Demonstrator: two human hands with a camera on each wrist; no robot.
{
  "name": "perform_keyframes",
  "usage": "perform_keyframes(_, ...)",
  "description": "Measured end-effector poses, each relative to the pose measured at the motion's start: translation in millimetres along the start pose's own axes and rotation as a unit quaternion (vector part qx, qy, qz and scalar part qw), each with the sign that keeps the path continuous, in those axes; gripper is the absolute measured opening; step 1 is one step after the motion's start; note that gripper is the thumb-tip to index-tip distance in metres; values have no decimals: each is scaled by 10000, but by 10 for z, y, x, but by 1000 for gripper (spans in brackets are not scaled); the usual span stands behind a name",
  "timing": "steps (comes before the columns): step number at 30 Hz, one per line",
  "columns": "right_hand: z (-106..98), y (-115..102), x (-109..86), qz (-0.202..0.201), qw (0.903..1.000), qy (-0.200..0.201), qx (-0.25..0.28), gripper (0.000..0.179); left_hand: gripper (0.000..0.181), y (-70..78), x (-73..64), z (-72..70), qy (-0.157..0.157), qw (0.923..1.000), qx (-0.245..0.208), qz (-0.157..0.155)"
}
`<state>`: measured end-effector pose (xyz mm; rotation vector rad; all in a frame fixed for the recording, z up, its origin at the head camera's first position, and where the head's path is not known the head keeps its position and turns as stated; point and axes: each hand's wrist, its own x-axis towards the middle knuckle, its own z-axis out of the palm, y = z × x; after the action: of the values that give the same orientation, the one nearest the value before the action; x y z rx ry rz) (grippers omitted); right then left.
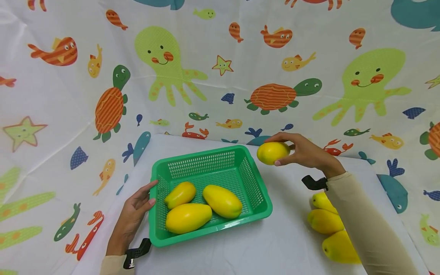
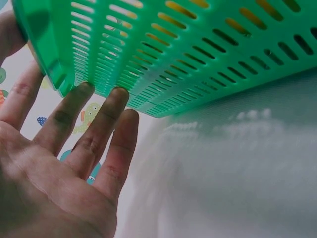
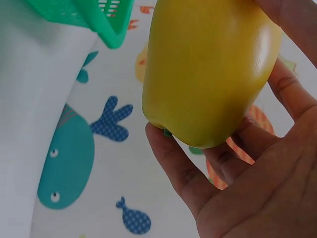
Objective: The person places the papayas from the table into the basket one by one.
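Note:
My right hand (image 1: 300,151) holds a yellow papaya (image 1: 272,152) above the table, just beyond the far right corner of a green plastic basket (image 1: 220,228). In the right wrist view the fingers and thumb curve round the papaya (image 3: 213,69), and a small green stem nub shows at its lower end. Against the basket's left side rests my left hand (image 1: 134,212), thumb and forefinger at the rim. The left wrist view has its fairly straight fingers (image 2: 106,116) touching the slotted outer wall. Inside the basket lie three papayas (image 1: 222,201), grouped towards the left and front.
On the right of the white table (image 1: 275,244) more yellow papayas (image 1: 324,221) lie in a row, partly hidden by my right forearm. A white cloth (image 1: 206,57) printed with sea animals hangs behind and to the left. Each wrist wears a black camera mount (image 1: 313,183).

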<state>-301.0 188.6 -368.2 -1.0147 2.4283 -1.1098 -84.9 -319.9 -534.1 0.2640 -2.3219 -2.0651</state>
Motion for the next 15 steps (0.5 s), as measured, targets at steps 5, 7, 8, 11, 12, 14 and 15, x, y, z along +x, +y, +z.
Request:
perform_keyframes(5,123,-46,143,-130,9999,-96,59,60,58,-18,7,-5,-13,9999,-92,100)
perform_keyframes(7,173,-79,199,-181,9996,-173,90,61,57,-29,4,-10,-40,9998,-121,165)
perform_keyframes(8,197,-93,228,-197,9995,-207,110,61,57,-35,3,-12,-55,9997,-130,194)
perform_keyframes(11,270,-145,309,-242,9991,-317,170,62,57,-49,4,-18,-90,9995,-166,244)
perform_keyframes(12,294,-156,336,-269,9989,-343,190,62,57,-51,6,-19,-98,9995,-177,249)
perform_keyframes(14,344,-173,389,-312,9984,-407,230,63,57,-53,4,-21,-105,9995,-192,247)
perform_keyframes(15,370,-180,413,-335,9982,-442,241,63,57,-53,2,-21,-100,9995,-191,243)
